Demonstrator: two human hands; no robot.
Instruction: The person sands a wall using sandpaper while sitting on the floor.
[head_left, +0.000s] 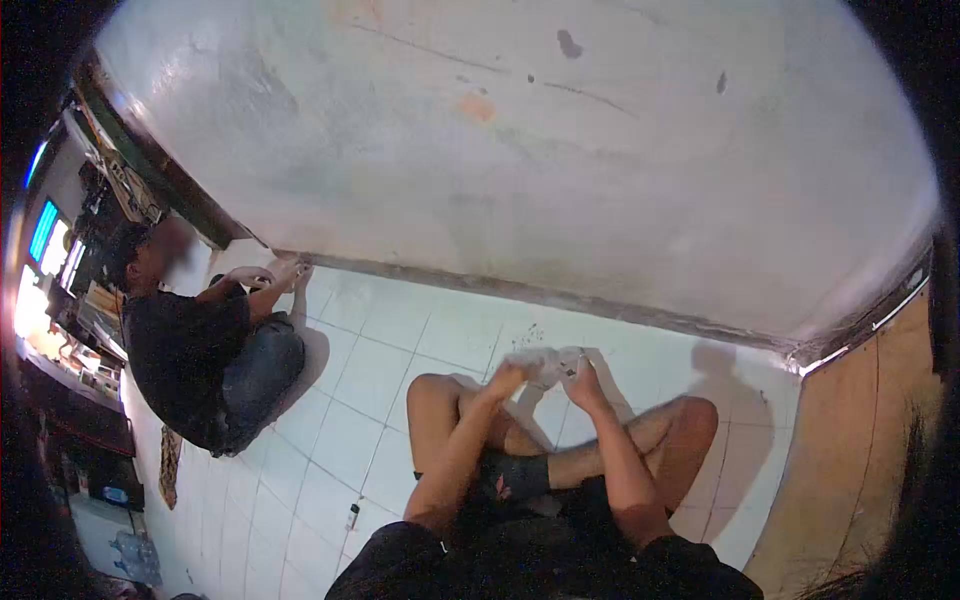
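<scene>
Both of my hands are over my crossed legs, close together above the white tiled floor (390, 400). My left hand (510, 379) is smeared by motion, and a pale, blurred thing (540, 366) lies between it and my right hand. My right hand (582, 384) has its fingers closed on something small, whitish with a dark part, too small to name. Small dark specks (534, 334) dot the tiles just beyond my hands.
A person in dark clothes (190, 345) sits at the left by the wall (560, 180), hands near its base. A small bottle-like item (352, 516) stands or lies on the tiles left of my legs. A wooden panel (850, 440) is at the right; cluttered furniture (90, 420) at the far left.
</scene>
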